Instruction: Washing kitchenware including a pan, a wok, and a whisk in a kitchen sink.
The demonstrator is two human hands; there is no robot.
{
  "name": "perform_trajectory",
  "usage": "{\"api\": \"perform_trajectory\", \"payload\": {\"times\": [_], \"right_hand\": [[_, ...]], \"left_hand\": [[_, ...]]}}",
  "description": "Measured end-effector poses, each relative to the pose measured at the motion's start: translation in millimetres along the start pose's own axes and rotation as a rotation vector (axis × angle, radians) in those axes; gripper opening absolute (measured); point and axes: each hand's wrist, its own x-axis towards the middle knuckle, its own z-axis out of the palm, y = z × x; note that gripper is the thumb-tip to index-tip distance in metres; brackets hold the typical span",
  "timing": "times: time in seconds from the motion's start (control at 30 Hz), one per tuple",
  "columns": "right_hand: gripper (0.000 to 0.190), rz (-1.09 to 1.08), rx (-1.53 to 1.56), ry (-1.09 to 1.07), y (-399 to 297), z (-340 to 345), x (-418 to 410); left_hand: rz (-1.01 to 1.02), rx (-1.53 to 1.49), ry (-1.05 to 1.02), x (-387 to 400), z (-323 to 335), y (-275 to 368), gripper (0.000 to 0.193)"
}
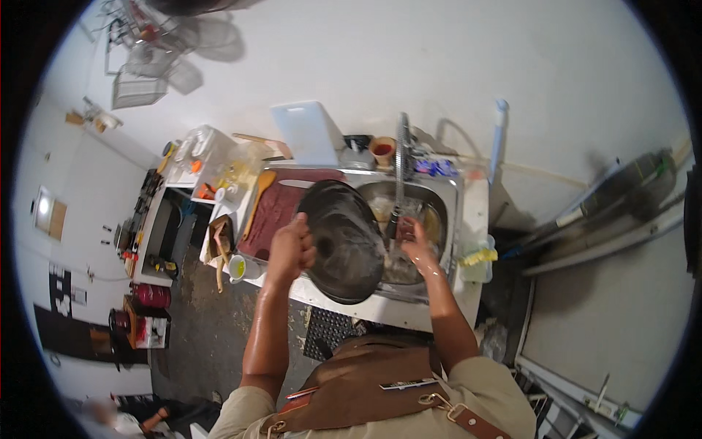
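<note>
My left hand (293, 249) grips the near-left edge of a large, dark, wet pan (345, 241); whether it holds a rim or a handle is hidden. The pan tilts over the left side of a stainless steel sink (456, 219), its inside towards me. Wet and with fingers apart, my right hand (418, 247) is over the basin beside the spray head (392, 226) of a spring-hose faucet (403, 148). Blurred clear items (417, 211) lie in the basin behind that hand.
Left of the sink lie a dark red mat (282, 206), a wooden spatula (260, 192) and a white mug (244, 269). A white cutting board (307, 131) leans against the wall. A plastic container (476, 269) with a yellow cloth or sponge stands right. Another person (131, 420) is far lower left.
</note>
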Motion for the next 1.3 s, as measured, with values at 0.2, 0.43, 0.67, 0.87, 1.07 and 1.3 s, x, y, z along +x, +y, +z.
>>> {"api": "perform_trajectory", "payload": {"times": [0.2, 0.43, 0.67, 0.87, 1.07, 1.3], "right_hand": [[0.047, -0.191, -0.353, -0.07, -92.0, 25.8, -12.3], [0.028, 0.139, -0.326, -0.425, -130.1, 95.7, 22.3], [0.025, -0.117, -0.352, -0.205, -105.1, 136.9, 69.2], [0.023, 0.119, -0.338, -0.26, -120.5, 135.5, 71.0], [0.029, 0.087, -0.241, -0.245, -106.7, 143.0, 80.9], [0.028, 0.037, -0.321, -0.129, -89.2, 135.2, 89.4]], "left_hand": [[-0.05, -0.033, -0.183, 16.2, 4.1, -14.9, 0.046], [-0.218, -0.124, -0.339, 39.0, -31.7, -32.3, 0.049], [-0.382, -0.501, -0.409, 74.5, -89.8, -70.8, 0.049], [-0.416, -0.675, -0.435, 109.5, -134.9, -88.6, 0.05], [-0.465, -0.526, -0.41, 154.3, -116.0, -104.6, 0.046], [-0.419, -0.247, -0.205, 180.3, -101.8, -144.3, 0.035]]}}
